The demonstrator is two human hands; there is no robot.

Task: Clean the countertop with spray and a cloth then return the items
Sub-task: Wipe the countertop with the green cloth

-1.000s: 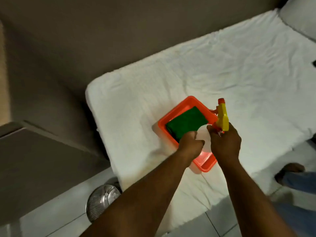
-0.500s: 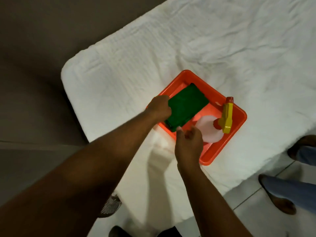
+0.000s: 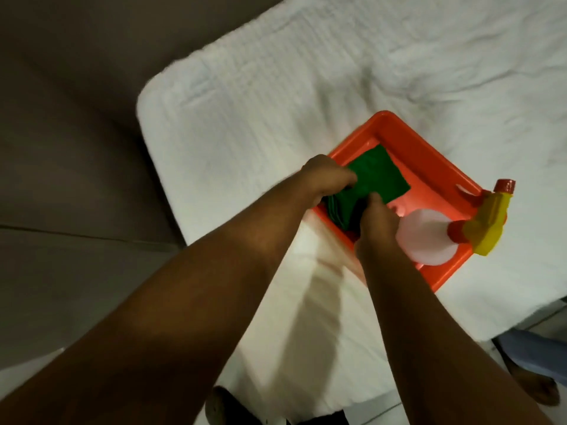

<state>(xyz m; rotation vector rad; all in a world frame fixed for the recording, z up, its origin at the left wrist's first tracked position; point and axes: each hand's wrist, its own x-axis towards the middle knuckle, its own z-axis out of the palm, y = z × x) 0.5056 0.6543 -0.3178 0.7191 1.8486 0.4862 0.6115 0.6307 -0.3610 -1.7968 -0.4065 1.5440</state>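
Observation:
An orange plastic tray [image 3: 429, 154] sits on a white towel-covered surface [image 3: 276, 102]. A folded green cloth [image 3: 380, 176] lies in the tray's left half. My left hand [image 3: 325, 176] grips the cloth's near-left edge, fingers curled over it. My right hand [image 3: 377, 222] pinches the cloth's near corner, thumb on top. A white spray bottle [image 3: 426, 240] with a yellow and red trigger head [image 3: 487, 219] lies on its side in the tray's right end, the head hanging over the rim.
A dark wall or panel [image 3: 76, 118] lies to the left of the white surface. Another person's leg and foot [image 3: 540, 363] stand on the tiled floor at the lower right. A dark shoe [image 3: 224, 406] shows at the bottom edge.
My right hand let go of the spray bottle, which now lies in the tray, and moved left onto the cloth. My left hand closed on the cloth's edge, lifting it a little.

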